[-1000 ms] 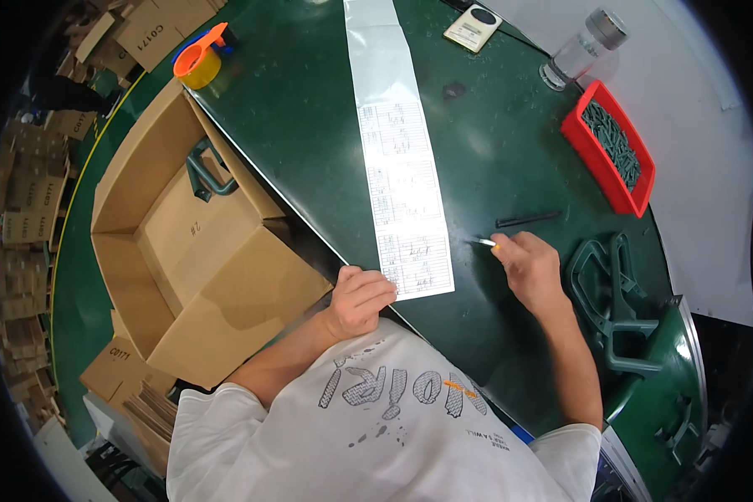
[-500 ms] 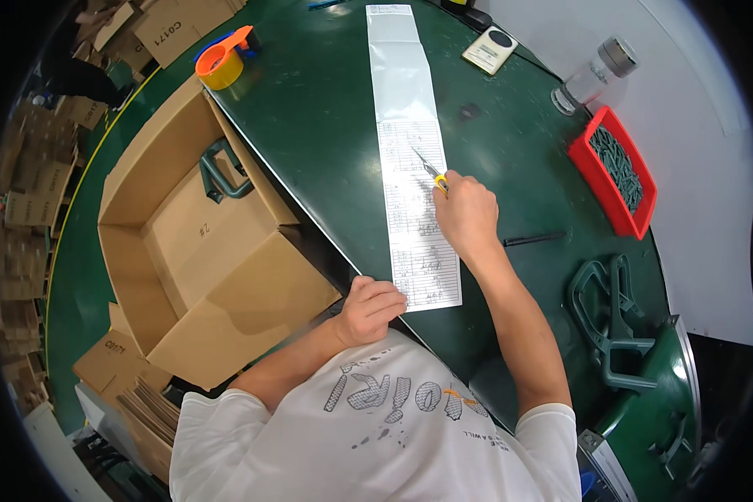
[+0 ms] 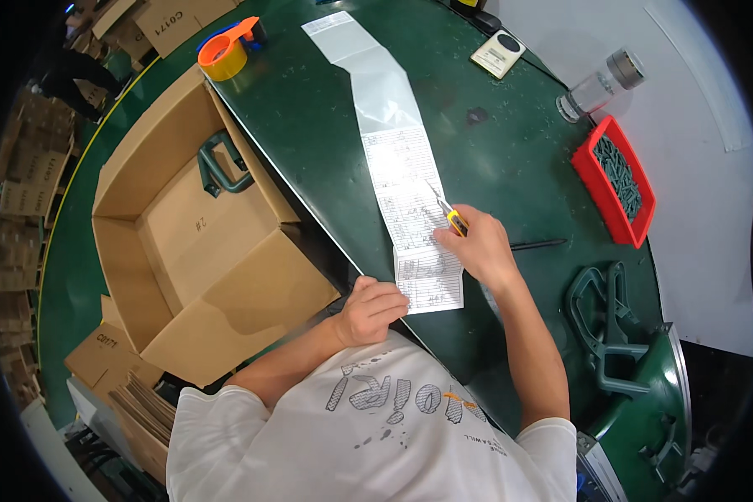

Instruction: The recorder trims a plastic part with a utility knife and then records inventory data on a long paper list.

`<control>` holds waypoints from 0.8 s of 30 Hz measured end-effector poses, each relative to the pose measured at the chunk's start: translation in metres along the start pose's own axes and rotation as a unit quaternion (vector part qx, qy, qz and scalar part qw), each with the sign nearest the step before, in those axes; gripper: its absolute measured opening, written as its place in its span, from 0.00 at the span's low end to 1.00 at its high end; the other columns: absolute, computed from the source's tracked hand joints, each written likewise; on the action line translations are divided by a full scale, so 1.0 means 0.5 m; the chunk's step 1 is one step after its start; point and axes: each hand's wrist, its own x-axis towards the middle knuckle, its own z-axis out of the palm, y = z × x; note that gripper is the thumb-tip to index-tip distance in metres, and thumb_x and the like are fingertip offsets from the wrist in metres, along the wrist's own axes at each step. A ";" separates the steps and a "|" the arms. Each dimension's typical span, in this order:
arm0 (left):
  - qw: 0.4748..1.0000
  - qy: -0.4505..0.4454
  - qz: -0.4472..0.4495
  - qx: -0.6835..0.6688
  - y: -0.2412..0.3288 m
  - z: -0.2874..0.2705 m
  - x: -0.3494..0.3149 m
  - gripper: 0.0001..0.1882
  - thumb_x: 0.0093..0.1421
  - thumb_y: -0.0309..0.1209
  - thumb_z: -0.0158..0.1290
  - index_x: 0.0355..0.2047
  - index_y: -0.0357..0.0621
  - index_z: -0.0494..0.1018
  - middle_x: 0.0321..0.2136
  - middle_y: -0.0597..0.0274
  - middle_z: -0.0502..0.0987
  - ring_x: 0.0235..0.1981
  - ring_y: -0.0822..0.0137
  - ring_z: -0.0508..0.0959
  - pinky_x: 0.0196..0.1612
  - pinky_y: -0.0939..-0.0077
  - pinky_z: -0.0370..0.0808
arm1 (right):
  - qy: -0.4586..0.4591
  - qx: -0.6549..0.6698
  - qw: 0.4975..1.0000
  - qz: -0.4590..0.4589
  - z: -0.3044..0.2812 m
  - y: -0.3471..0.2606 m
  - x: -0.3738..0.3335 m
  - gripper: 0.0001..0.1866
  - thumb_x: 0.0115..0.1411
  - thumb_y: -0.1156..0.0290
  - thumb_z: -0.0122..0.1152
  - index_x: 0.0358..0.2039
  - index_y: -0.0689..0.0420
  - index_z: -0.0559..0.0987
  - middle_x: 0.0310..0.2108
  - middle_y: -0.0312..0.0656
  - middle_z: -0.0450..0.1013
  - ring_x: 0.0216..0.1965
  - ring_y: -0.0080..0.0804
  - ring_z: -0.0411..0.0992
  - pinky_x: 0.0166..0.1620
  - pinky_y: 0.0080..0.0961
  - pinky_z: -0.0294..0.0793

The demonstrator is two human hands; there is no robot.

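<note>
A long, folded strip of white paper with printed lines on its near half lies across the green table. My left hand is at the table's edge, its curled fingers closed on the strip's near left corner. My right hand grips a yellow-handled utility knife over the strip's right edge. The thin blade points away from me, above the printed part; whether it touches the paper I cannot tell. Just beyond my right wrist lies a black pen.
To the left, an open cardboard box holds a green plastic handle. An orange tape dispenser stands at the far left. On the right are a red bin of screws, a glass bottle and green plastic frames.
My right hand has drawn the knife nearer to me and slightly right. The strip's far part has swung left and buckled. My left hand has stayed at its corner.
</note>
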 end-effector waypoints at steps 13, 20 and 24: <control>1.000 0.000 0.001 0.005 0.001 0.001 0.001 0.14 0.36 0.18 0.53 0.27 0.39 0.78 0.33 0.62 0.80 0.36 0.61 0.77 0.38 0.66 0.65 | 0.123 0.015 0.992 -0.014 0.032 0.046 -0.030 0.21 0.55 0.64 0.65 0.47 0.61 0.78 0.32 0.51 0.77 0.33 0.48 0.77 0.38 0.39 0.74; 1.000 -0.003 0.007 0.019 0.001 -0.002 -0.001 0.14 0.36 0.18 0.53 0.28 0.39 0.78 0.34 0.61 0.80 0.37 0.61 0.76 0.38 0.66 0.65 | -0.002 0.353 0.927 0.124 -0.010 0.014 0.007 0.18 0.60 0.72 0.64 0.46 0.70 0.75 0.26 0.33 0.71 0.26 0.16 0.65 0.29 0.17 0.66; 1.000 0.003 0.014 0.018 0.000 0.002 0.002 0.15 0.36 0.18 0.52 0.28 0.39 0.78 0.34 0.61 0.80 0.36 0.61 0.76 0.37 0.66 0.65 | -0.013 0.398 0.914 0.083 -0.020 -0.006 0.041 0.22 0.59 0.74 0.63 0.52 0.69 0.71 0.25 0.32 0.70 0.25 0.15 0.64 0.29 0.17 0.65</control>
